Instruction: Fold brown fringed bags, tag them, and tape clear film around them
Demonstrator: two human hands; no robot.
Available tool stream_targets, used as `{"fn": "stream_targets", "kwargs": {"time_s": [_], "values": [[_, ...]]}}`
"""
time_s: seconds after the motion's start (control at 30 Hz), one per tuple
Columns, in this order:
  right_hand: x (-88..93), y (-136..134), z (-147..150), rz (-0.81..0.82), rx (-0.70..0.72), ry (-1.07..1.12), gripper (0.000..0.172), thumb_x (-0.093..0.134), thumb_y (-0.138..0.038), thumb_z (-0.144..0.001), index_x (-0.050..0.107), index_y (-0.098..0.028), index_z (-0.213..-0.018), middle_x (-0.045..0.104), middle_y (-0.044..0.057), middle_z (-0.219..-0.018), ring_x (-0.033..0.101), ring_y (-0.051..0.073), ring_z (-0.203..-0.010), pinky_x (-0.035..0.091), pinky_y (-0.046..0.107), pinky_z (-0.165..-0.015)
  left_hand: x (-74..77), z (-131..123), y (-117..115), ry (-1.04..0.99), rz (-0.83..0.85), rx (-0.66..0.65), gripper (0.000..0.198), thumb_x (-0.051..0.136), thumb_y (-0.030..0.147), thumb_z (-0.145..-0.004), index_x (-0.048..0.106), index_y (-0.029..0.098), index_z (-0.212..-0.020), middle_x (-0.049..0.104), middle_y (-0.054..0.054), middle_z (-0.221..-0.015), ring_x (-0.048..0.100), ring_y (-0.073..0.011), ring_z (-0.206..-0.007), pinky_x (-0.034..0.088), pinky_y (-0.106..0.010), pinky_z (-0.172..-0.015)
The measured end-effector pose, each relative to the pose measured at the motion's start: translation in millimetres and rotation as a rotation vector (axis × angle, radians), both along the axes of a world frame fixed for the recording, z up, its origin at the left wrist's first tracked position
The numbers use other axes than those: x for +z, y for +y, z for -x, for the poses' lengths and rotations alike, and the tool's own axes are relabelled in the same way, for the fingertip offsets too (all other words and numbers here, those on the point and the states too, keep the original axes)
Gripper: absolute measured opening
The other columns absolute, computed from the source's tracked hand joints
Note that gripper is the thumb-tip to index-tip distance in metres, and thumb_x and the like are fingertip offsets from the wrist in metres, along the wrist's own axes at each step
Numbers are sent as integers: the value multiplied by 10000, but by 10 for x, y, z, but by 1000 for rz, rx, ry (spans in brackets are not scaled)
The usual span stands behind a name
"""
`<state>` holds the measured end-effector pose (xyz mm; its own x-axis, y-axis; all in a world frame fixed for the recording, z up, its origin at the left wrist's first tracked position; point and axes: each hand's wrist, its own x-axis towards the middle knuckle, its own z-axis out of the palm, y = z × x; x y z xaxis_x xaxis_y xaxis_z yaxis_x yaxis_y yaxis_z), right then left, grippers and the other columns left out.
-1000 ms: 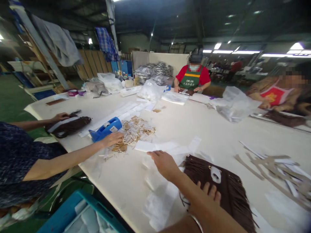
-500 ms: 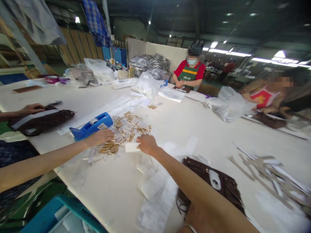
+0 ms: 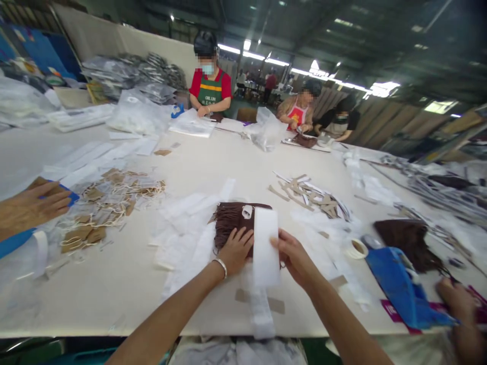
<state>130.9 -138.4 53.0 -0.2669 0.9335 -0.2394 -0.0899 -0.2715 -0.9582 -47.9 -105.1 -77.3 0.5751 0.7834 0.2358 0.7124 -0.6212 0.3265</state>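
Note:
My left hand [image 3: 236, 253], with a bracelet on its wrist, presses on a dark brown fringed bag [image 3: 228, 218], fingers spread flat. The bag lies on the table before me, with a white wrapped fitting [image 3: 247, 212] near its top edge. Between thumb and fingers, my right hand [image 3: 294, 256] grips a white strip [image 3: 266, 243] by its right edge. That strip stands over the bag's right part and hides it. Whether it is paper or thin foam I cannot tell. Sheets of white tissue [image 3: 182, 228] lie under and left of the bag.
Left is a heap of string tags [image 3: 110, 197], with another person's hand [image 3: 49, 200] at a blue tape dispenser [image 3: 68, 192]. Grey-brown strips [image 3: 308, 192] lie beyond my right hand. Farther right are a tape roll [image 3: 357, 248], a blue dispenser [image 3: 399, 284] and another person's hand [image 3: 458, 299]. Co-workers sit opposite.
The view has swung right. My right hand has drawn back from beside the tag heap with the white strip and brought it over the bag. My left hand now rests on the bag.

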Motion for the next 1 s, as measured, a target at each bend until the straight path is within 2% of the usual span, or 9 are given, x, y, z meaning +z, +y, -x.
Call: {"fn": "stream_targets", "kwargs": {"time_s": [0.1, 0.17, 0.23, 0.33, 0.43, 0.5, 0.67, 0.77, 1.0], "values": [[-605, -586, -426, 222, 1, -75, 384, 710, -481, -730, 617, -163, -923, 605, -17, -663, 480, 69, -483, 374, 176, -451, 98, 0, 44, 42, 43, -20, 625, 572, 307, -856, 353, 176, -1427, 333, -132, -1520, 236, -311, -1419, 184, -550, -1146], [-908, -879, -439, 303, 26, -11, 393, 696, -488, -747, 608, -141, -908, 548, -42, -586, 387, 38, -405, 309, 157, -387, 159, -2, 89, 75, 76, -48, 623, 583, 272, -839, 373, 153, -1414, 353, -141, -1507, 284, -298, -1401, 229, -514, -1142], [-1077, -1017, -324, 359, 16, 94, 399, 694, -470, -756, 594, -134, -948, 572, -31, -620, 430, 41, -413, 360, 156, -391, 226, 14, 148, 108, 88, -75, 612, 581, 242, -827, 394, 122, -1397, 382, -156, -1485, 336, -278, -1376, 276, -454, -1135], [-1124, -948, -100, 426, -54, 207, 386, 707, -414, -756, 570, -139, -991, 637, 7, -724, 574, 76, -509, 490, 180, -476, 335, 64, 250, 146, 101, -102, 566, 553, 226, -834, 427, 115, -1374, 432, -154, -1449, 419, -241, -1326, 343, -375, -1107], [-1087, -727, 59, 441, -159, 253, 311, 699, -339, -771, 560, -139, -965, 656, 27, -739, 638, 109, -564, 547, 215, -524, 419, 107, 337, 167, 114, -128, 540, 546, 238, -835, 455, 134, -1357, 478, -135, -1416, 483, -242, -1274, 381, -376, -1085], [-1085, -585, 115, 428, -221, 267, 264, 694, -302, -777, 549, -143, -930, 658, 33, -735, 660, 132, -583, 564, 241, -529, 441, 124, 374, 174, 123, -152, 551, 534, 171, -811, 460, 143, -1356, 492, -123, -1408, 491, -238, -1269, 383, -379, -1087], [-1153, -364, 117, 385, -422, 265, 210, 667, -258, -812, 475, -175, -829, 613, -4, -664, 681, 139, -621, 578, 233, -565, 420, 176, 384, 173, 159, -210, 761, 411, -56, -688, 379, 159, -1417, 426, -108, -1466, 426, -196, -1330, 362, -370, -1111], [-1182, -310, 109, 378, -509, 268, 184, 631, -226, -843, 452, -184, -825, 596, -14, -640, 690, 143, -639, 581, 230, -585, 428, 234, 370, 174, 193, -265, 852, 404, -82, -649, 313, 184, -1453, 367, -96, -1506, 364, -193, -1373, 349, -386, -1123], [-1188, -266, 274, 380, -578, 327, 146, 549, -155, -879, 421, -192, -820, 574, -19, -617, 710, 169, -696, 608, 292, -678, 497, 348, 398, 198, 253, -346, 974, 385, -121, -565, 252, 189, -1479, 306, -85, -1538, 278, -192, -1417, 307, -394, -1150]]}}
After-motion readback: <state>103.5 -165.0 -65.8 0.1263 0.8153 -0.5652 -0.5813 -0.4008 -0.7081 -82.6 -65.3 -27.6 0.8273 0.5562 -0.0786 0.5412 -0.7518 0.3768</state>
